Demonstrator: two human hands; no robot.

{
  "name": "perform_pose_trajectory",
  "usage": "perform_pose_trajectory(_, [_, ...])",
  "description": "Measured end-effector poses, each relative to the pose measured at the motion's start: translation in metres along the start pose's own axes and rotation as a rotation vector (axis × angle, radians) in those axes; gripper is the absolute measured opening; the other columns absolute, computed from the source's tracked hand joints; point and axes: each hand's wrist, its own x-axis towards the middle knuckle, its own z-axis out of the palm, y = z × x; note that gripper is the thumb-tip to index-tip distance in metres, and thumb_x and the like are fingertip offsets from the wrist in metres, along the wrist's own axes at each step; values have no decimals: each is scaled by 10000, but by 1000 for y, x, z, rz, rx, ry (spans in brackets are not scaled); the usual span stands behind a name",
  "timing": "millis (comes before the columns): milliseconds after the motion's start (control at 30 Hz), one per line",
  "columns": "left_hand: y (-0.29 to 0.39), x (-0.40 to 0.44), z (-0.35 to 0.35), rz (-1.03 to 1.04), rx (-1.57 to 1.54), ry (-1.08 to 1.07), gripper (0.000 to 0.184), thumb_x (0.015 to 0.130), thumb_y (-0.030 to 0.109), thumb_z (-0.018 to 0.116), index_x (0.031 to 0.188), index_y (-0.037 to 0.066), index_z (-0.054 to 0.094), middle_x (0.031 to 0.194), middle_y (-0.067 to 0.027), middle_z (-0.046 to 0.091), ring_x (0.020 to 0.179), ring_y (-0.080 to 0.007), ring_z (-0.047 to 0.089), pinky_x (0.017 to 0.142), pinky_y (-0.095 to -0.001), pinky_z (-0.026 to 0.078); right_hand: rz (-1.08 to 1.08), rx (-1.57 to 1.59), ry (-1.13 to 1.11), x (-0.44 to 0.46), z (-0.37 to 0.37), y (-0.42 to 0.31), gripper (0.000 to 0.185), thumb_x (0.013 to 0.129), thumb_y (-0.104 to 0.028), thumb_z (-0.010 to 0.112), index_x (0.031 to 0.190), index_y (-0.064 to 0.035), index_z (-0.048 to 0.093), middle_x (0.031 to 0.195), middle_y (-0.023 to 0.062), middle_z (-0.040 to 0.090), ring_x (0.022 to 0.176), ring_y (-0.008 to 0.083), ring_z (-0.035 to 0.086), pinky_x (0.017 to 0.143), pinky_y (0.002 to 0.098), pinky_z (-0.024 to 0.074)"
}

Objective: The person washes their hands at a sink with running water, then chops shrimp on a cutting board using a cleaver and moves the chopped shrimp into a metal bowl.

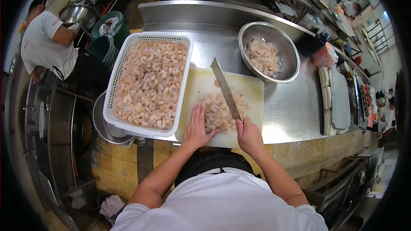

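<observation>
My right hand [249, 136] grips a knife [225, 89], its broad blade slanting up and left across a heap of cut shrimp [212, 109]. My left hand [197, 128] rests at the near left side of that heap, fingers stretched out and the thumb toward the shrimp. Under both lies a pale cutting board [250, 84]. Left of the board, a white plastic basket [187, 66] is full of peeled shrimp [150, 83]. Beyond the board at the right, a steel bowl [293, 57] holds chopped shrimp [263, 55].
The steel table [291, 111] has a raised back edge [192, 7]. Boards and trays [339, 98] stand at its right end. Below the basket's left side is a metal pot [100, 119]. Another person [49, 40] works at the left, near green bins [112, 28].
</observation>
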Motion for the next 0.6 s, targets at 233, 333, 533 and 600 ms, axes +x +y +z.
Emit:
perform_pose_trajectory(233, [3,0,-4,-5,3,11,1138,799,475,894,1588,-80,290,1694,-319,251,1596,-473,218,1303,-517,241,-9,-20,-32,8,15,31,371,1086,-314,573,936,25,594,781,340,668,752,566,652,683,637,501])
perform_pose_trajectory(333, [4,2,-3,-7,6,7,1142,801,487,888,1589,-81,288,1693,-317,256,1596,-469,219,1304,-516,241,36,-6,-40,0,-13,4,387,1089,-325,566,933,29,599,800,346,672,776,567,657,704,637,504])
perform_pose_trajectory(533, [6,2,-5,-11,12,-15,1124,809,491,881,1580,-83,298,1698,-310,248,1602,-457,210,1304,-515,240,6,-27,-36,1,23,43,398,1088,-323,568,919,36,596,793,347,670,797,563,661,727,629,508])
perform_pose_trajectory(600, [5,2,-7,-34,10,-18,1121,810,490,880,1578,-84,299,1703,-308,234,1605,-453,201,1306,-514,236,-4,-42,-40,5,9,34,393,1089,-320,567,928,39,588,783,344,663,789,564,656,711,627,505])
